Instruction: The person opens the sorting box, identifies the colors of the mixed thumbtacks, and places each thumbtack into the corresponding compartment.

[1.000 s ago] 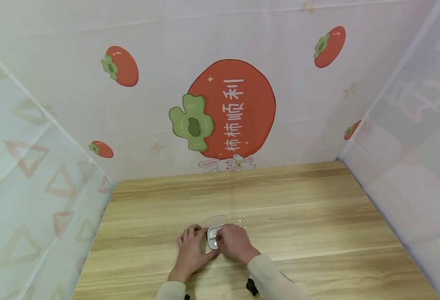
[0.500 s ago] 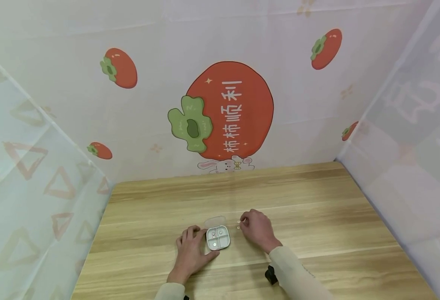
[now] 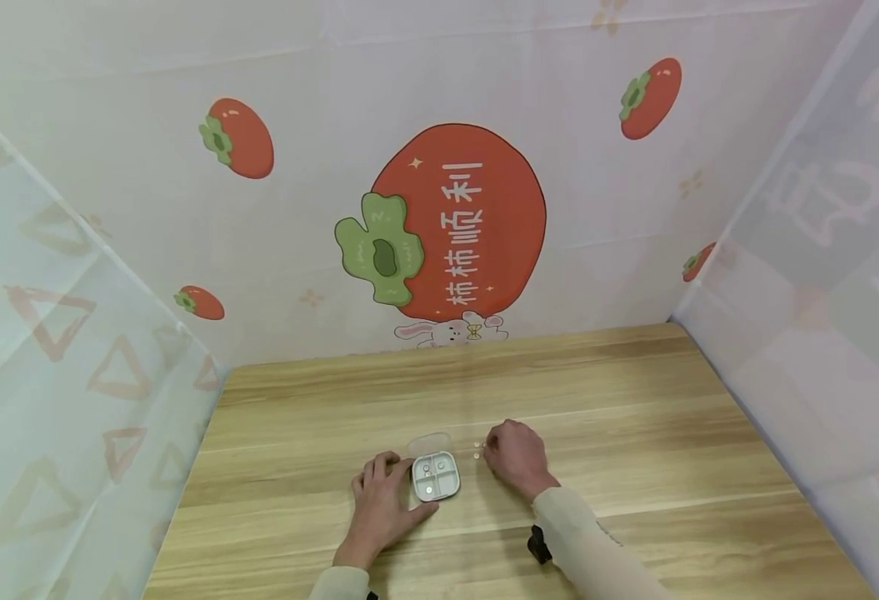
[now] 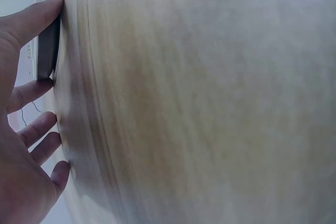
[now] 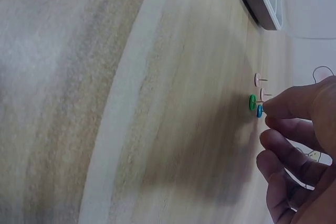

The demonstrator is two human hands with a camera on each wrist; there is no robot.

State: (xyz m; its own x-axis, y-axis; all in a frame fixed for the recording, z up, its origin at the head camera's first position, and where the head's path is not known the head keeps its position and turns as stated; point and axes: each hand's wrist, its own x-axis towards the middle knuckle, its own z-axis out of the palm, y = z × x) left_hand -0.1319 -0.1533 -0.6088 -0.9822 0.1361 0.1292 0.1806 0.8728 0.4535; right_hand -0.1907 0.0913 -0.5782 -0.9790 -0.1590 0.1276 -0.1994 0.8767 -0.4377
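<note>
A small white pill box [image 3: 449,484] with several compartments lies on the wooden table, its clear lid [image 3: 430,442] folded open at the back. Small thumbtacks [image 3: 429,489] lie in the far and near-left compartments; the near-right one shows none. My left hand [image 3: 381,508] holds the box between thumb and index finger, the other fingertips resting on the table. To the right of the box, my right hand [image 3: 517,457] has its thumb and index finger at a blue thumbtack [image 5: 260,111], pinching its pin. Beside it a green thumbtack [image 5: 252,102] and two pink thumbtacks [image 5: 257,80] stand pin up.
The wooden table [image 3: 297,417] meets a white cloth wall [image 3: 297,250] with printed persimmons at the back. Cloth walls also close off the left and right sides. A black wrist camera [image 3: 538,545] sits under the right sleeve.
My right hand has left the box, moved right and come down at the loose thumbtacks, shifting only slightly in the last half second. My left hand still holds the box.
</note>
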